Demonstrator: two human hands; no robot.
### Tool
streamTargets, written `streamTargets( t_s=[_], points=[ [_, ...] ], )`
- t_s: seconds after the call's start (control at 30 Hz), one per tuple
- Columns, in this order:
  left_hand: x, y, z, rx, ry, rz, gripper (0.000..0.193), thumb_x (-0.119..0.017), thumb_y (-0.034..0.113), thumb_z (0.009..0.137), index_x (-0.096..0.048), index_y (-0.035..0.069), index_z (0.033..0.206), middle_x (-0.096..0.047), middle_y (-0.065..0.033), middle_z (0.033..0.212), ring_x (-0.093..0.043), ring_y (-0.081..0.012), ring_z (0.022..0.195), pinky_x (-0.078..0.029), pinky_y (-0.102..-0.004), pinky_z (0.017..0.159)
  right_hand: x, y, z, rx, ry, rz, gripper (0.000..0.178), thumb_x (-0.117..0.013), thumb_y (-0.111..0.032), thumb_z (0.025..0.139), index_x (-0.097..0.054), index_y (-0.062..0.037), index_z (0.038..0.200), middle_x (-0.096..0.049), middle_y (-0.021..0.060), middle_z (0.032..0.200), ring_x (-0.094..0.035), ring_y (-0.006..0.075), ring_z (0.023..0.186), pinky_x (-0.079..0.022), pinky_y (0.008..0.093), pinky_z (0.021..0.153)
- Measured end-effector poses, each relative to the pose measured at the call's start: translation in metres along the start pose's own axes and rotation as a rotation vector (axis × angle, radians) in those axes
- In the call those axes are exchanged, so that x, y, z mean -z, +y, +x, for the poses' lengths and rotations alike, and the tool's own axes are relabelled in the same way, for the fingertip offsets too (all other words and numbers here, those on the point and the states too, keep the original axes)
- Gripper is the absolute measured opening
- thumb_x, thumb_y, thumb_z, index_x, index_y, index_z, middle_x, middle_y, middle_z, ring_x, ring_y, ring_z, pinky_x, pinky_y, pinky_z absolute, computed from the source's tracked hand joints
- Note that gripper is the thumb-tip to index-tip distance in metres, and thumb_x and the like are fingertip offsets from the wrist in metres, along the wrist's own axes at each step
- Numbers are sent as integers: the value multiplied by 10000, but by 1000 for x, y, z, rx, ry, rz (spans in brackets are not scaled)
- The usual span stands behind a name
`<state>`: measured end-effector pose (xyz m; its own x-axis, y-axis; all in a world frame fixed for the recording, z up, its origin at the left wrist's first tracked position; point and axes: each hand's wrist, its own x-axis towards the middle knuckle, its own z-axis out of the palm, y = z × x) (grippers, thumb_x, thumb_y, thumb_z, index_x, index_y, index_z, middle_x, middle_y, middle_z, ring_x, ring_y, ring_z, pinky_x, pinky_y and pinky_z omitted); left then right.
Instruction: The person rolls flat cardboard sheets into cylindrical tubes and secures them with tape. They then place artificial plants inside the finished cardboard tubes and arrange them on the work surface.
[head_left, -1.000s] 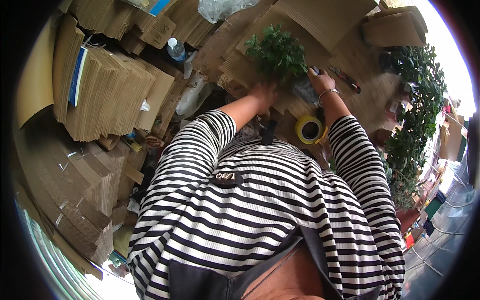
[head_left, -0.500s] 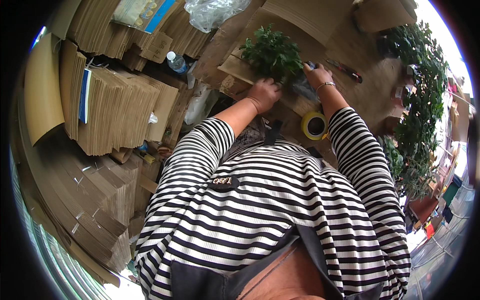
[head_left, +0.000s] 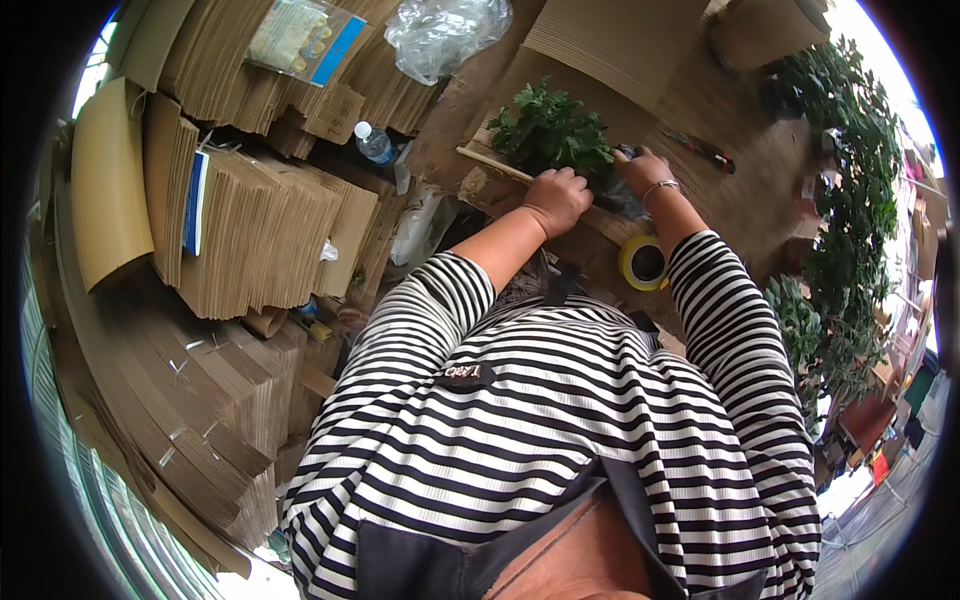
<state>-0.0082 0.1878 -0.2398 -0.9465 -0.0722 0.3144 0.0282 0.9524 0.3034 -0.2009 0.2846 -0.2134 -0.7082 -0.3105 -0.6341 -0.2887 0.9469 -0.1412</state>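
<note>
The left hand (head_left: 559,200) has moved closer to the right hand (head_left: 645,172), bringing both to the near edge of the leafy plant (head_left: 550,130) on the wooden worktop (head_left: 755,200). Left fingers curl together, but I cannot tell what either hand's fingers clamp. Yellow tape (head_left: 627,262) sits nearer the body; stacked cardboard (head_left: 250,230) crowds the left.

Place: packing workshop | cardboard stacks (head_left: 255,235) | yellow tape roll (head_left: 627,262) | utility knife (head_left: 704,150) | leafy plants (head_left: 848,210)
</note>
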Motion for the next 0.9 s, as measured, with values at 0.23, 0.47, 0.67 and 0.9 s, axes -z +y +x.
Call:
streamTargets(
  t_s=[0.23, 0.47, 0.67, 0.9],
  points=[
    [4, -2, 11, 10, 24, -21, 91, -601, 180, 779, -612, 185, 689, -586, -15, 764, -622, -228, 782, -505, -389, 647, 3, -6, 1, 9, -117, -35, 761, -517, -671, 925, -510, -127, 1457, -474, 172, 1518, -452, 370, 1401, -411, 487, 1120],
    [5, -13, 27, -39, 9, -83, 72, -605, 141, 759, -619, 170, 695, -586, -12, 752, -629, -228, 769, -506, -379, 642, 4, -5, 11, 7, -95, -16, 749, -519, -697, 911, -573, -147, 1417, -550, 146, 1462, -531, 340, 1340, -448, 459, 1090],
    [7, -14, 39, -40, 24, -158, 59, -612, 135, 785, -667, 128, 765, -683, -35, 1048, -673, -242, 877, -557, -393, 719, 6, -3, 17, 43, -125, 2, 827, -485, -693, 922, -527, -58, 1449, -516, 228, 1473, -455, 394, 1388, -377, 442, 1147],
    [10, -14, 44, -10, -133, -178, 45, -605, 85, 808, -649, 90, 799, -601, -43, 1359, -640, -248, 1111, -594, -374, 781, 8, -5, 19, 8, -150, 29, 758, -439, -666, 964, -463, -144, 1513, -458, 200, 1532, -393, 410, 1427, -371, 456, 1153]
  ],
)
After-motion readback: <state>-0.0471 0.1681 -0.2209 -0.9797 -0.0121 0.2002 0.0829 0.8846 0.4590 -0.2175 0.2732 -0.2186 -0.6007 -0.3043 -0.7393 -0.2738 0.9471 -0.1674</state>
